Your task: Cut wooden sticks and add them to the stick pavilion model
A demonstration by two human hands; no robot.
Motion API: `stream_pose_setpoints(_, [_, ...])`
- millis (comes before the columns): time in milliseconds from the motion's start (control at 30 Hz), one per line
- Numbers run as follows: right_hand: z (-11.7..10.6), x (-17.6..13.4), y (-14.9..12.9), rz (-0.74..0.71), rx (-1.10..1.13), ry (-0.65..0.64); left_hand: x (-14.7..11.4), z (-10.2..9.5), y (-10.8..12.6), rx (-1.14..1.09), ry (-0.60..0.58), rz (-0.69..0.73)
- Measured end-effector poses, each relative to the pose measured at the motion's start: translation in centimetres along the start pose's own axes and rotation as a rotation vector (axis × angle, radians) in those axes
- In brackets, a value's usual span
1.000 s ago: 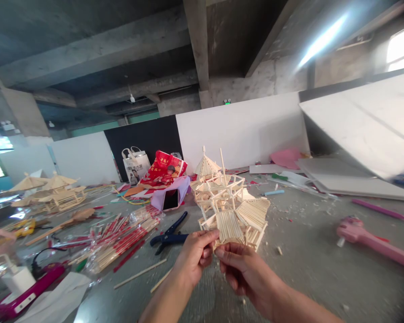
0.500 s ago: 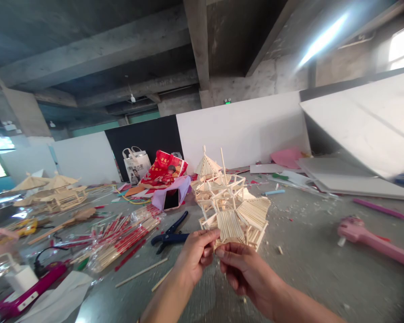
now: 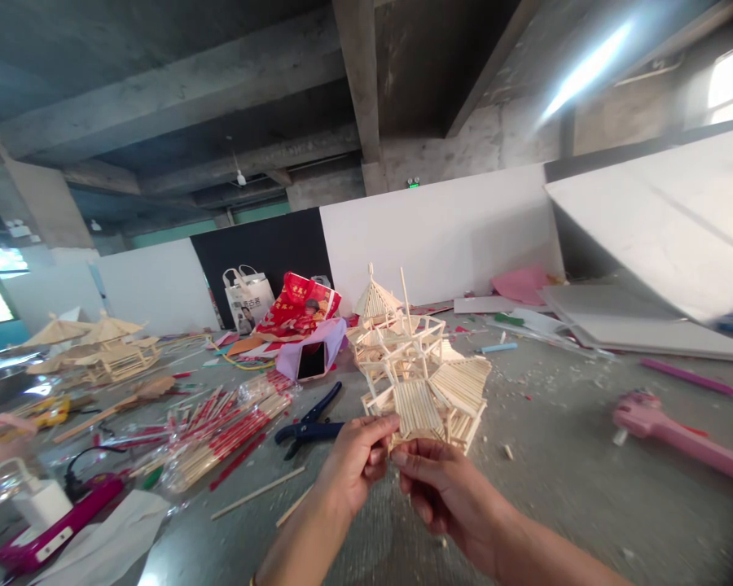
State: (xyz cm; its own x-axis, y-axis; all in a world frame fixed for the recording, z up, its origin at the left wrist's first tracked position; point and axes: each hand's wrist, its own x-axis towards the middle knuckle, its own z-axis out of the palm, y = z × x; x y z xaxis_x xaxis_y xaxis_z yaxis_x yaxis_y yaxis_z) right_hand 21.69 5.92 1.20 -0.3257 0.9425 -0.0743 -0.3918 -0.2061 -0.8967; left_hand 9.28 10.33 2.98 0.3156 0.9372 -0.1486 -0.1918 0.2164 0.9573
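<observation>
A pavilion model [image 3: 416,407] built of thin pale wooden sticks stands on the grey table in front of me. It has slatted roof panels, open railings and a pointed roof behind. My left hand [image 3: 365,448] is closed, thumb and finger pinching at the front left edge of the nearest roof panel. Just beside it, my right hand [image 3: 431,476] pinches at the front edge of the same panel, other fingers curled under. The fingertips of both hands almost meet. They hide whether a separate small stick is held there.
Left of my hands lie dark blue cutters [image 3: 311,427], loose sticks [image 3: 257,492] and red-banded stick bundles [image 3: 232,435]. A pink glue gun [image 3: 678,435] lies right. Behind are a phone [image 3: 312,360], a red bag [image 3: 299,305] and white boards [image 3: 641,321]. A magenta power strip [image 3: 54,529] sits front left.
</observation>
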Motion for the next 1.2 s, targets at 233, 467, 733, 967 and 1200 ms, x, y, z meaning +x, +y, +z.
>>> stream_pose_setpoints(233, [-0.08,0.03,0.00,-0.003,0.001,-0.012,0.09,-0.06,-0.04,0.001,0.007,-0.004])
stream_pose_setpoints(467, [0.00,0.09,0.00,-0.004,-0.006,-0.022,-0.01,0.01,0.08,0.011,0.017,0.012])
stream_pose_setpoints(733, [-0.02,-0.17,-0.10,0.004,-0.002,-0.031,-0.06,0.05,0.15,0.012,0.014,0.013])
stream_pose_setpoints(967, [-0.07,-0.03,0.01,-0.012,-0.001,-0.044,-0.09,0.07,0.05,0.005,0.021,0.014])
stream_pose_setpoints(1200, [-0.21,-0.11,0.07,-0.006,0.002,-0.046,-0.06,0.17,0.15,-0.004,0.022,0.008])
